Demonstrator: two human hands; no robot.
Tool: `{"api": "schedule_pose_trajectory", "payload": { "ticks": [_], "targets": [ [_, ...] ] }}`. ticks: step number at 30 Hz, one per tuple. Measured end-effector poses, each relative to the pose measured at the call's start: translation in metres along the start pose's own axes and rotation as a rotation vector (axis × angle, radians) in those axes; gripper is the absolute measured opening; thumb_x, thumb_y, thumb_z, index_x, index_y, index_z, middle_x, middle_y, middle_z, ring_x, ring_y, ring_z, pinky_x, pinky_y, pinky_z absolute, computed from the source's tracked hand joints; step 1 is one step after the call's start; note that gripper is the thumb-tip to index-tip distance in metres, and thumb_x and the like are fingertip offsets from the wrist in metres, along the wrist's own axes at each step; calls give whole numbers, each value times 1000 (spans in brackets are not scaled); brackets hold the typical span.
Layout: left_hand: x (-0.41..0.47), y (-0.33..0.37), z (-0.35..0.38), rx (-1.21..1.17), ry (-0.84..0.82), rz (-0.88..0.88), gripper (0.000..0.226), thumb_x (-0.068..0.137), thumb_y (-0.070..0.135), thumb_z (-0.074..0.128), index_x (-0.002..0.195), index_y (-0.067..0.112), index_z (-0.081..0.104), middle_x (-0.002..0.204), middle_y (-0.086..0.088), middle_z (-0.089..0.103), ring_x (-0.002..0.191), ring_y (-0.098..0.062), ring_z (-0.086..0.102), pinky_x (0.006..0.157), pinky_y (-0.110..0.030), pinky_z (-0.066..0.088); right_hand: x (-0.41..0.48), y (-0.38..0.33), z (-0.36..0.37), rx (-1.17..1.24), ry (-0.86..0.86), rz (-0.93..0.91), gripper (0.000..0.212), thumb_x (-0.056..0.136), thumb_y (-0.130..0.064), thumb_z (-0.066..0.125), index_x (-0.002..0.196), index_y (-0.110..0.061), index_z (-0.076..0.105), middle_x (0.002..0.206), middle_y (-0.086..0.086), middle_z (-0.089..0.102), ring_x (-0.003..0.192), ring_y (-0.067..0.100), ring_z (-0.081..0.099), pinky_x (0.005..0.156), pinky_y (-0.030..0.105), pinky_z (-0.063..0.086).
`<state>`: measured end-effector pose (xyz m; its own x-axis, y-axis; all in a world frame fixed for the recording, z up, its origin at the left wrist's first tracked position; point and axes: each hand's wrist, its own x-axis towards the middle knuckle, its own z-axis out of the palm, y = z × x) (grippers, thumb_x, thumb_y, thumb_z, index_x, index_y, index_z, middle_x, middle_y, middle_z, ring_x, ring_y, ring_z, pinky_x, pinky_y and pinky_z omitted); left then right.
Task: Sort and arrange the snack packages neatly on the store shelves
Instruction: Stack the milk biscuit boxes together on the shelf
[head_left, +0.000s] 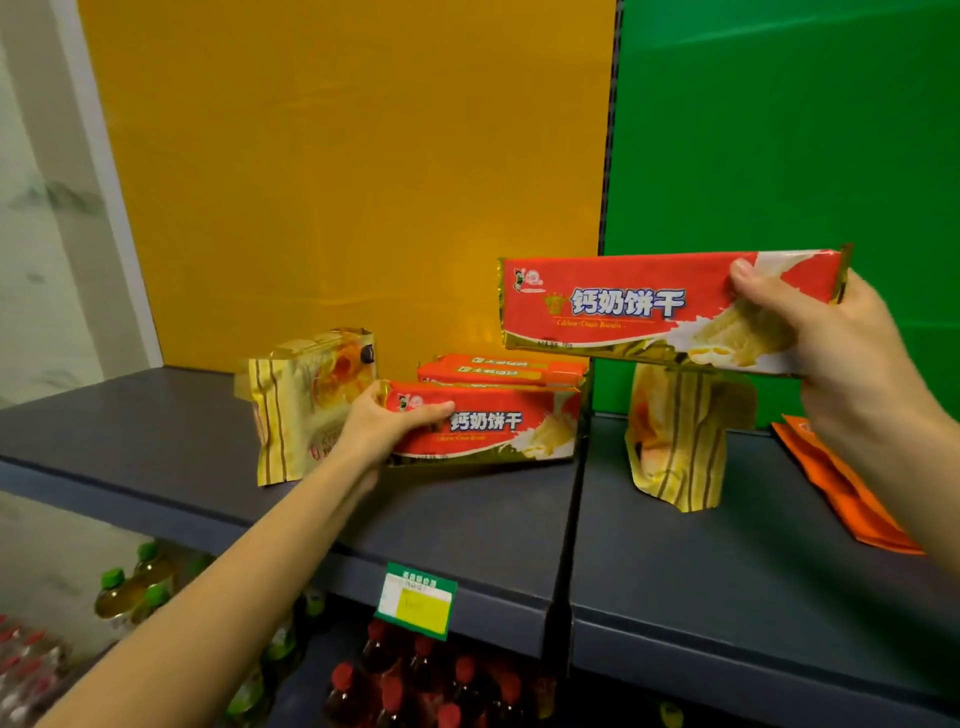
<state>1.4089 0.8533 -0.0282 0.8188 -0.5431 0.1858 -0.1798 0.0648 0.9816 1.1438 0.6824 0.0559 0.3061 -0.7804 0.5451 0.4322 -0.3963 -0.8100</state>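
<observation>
The shelf (467, 525) is carrying a red pack stack (501, 370), two yellow bags (304, 405) and orange packs (841, 488). The right hand (831, 338) is gripping a raised pack (649, 306) by its end above the shelf. The left hand (387, 423) is clasping the front pack (488, 423) standing before the stack. Risk: the end-held pack is likely sagging; lowering it carelessly could topple the right yellow bag (675, 441).

Two bare forearms, sleeveless to the frame's edge; left hand (387, 421) and right hand (831, 343) ungloved, without rings.
</observation>
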Motion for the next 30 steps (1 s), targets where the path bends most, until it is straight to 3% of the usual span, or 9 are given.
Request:
{"api": "schedule_pose_trajectory", "payload": {
  "ticks": [2, 5, 7, 10, 12, 18, 23, 27, 30],
  "targets": [
    [17, -2, -3, 8, -72, -32, 60, 58, 25, 85, 107, 16, 52, 89, 2, 66, 76, -12, 65, 53, -17, 52, -6, -3, 7, -11, -6, -12, 56, 70, -29, 74, 119, -9, 57, 93, -4, 68, 70, 1, 68, 66, 17, 57],
    [39, -6, -14, -12, -195, -97, 105, 18, 39, 92, 113, 12, 56, 92, -5, 71, 74, -14, 70, 53, -21, 55, -19, -5, 18, -49, -16, 0, 61, 49, -42, 76, 102, -18, 61, 82, -6, 71, 69, 4, 68, 68, 21, 58],
    [54, -12, -19, -17, -246, -130, 111, 15, 39, 93, 116, 10, 56, 97, -8, 71, 73, -15, 71, 55, -23, 56, -29, -1, 26, -74, -26, 36, 63, 47, -43, 77, 102, -17, 62, 85, -3, 72, 71, 9, 69, 71, 27, 59],
    [69, -19, -21, -11, -254, -155, 78, 57, 15, 86, 126, 6, 51, 115, -14, 66, 91, -25, 66, 76, -33, 55, -48, 9, 39, -113, -30, 84, 54, 50, -38, 76, 97, -16, 62, 78, -3, 73, 65, 8, 69, 62, 24, 59],
    [75, -24, -19, -2, -217, -143, 70, 65, 7, 81, 126, 3, 48, 114, -13, 63, 96, -26, 62, 83, -36, 51, -60, 19, 49, -121, -43, 121, 43, 54, -31, 73, 93, -18, 61, 70, -5, 73, 58, 5, 69, 51, 20, 56],
    [87, -24, -20, 49, -265, -141, 65, 65, 15, 82, 120, 5, 49, 116, -13, 65, 98, -27, 65, 86, -40, 54, -80, 60, 71, -188, -133, 263, 78, 44, -41, 82, 111, -11, 57, 86, 3, 75, 71, 9, 72, 61, 22, 59],
    [90, -19, -26, 53, -397, -180, 53, 79, 21, 71, 124, 6, 48, 111, -16, 67, 81, -23, 67, 67, -31, 53, -76, 83, 81, -284, -233, 365, 99, 33, -59, 83, 115, -15, 50, 100, 4, 71, 83, 13, 72, 65, 19, 57],
    [89, -15, -34, -169, -417, -320, 22, 90, 33, 53, 94, 13, 58, 67, -3, 70, 57, -16, 66, 60, -29, 45, -73, 94, 89, -398, -332, 392, 75, 48, -58, 77, 110, -29, 47, 109, -5, 61, 96, 6, 62, 68, 14, 55],
    [87, -19, -39, -282, -362, -331, 28, 88, 43, 51, 95, 16, 54, 84, -7, 63, 75, -22, 61, 69, -33, 47, -67, 102, 99, -508, -320, 353, 37, 75, -35, 71, 101, -32, 44, 115, -4, 49, 101, 8, 56, 78, 16, 51]
  ]
}}
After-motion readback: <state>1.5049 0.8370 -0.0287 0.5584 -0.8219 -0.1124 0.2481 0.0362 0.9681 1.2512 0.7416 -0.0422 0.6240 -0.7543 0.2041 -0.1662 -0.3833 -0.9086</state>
